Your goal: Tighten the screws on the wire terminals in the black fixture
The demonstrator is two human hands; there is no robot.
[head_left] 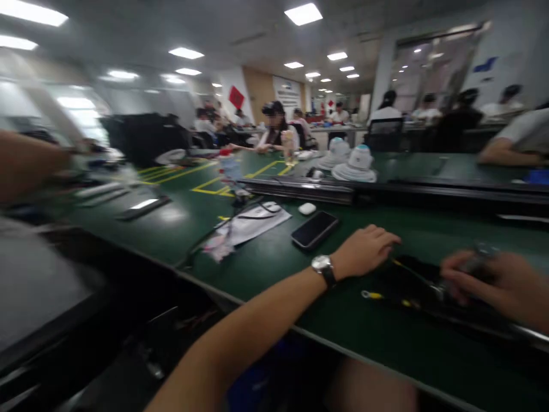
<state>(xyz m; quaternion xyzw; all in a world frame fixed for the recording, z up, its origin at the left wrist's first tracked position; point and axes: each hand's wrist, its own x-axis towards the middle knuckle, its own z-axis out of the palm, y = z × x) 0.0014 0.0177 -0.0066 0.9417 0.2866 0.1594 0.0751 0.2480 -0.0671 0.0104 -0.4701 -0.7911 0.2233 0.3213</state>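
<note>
L forearm (257, 323) closest; wire (414, 272) btwn L fingers (383, 237) (grip unclear) & R fingers (475, 284) (curled rnd blurred item (477, 265)).

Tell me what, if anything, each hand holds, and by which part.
Right hand grips a blurred grey object; which part is unclear. Left hand: cannot tell.

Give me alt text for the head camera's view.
Over a green table, the left hand is near a thin wire; the right hand holds a blurred object. A phone lies left of both; people sit beyond.
</note>
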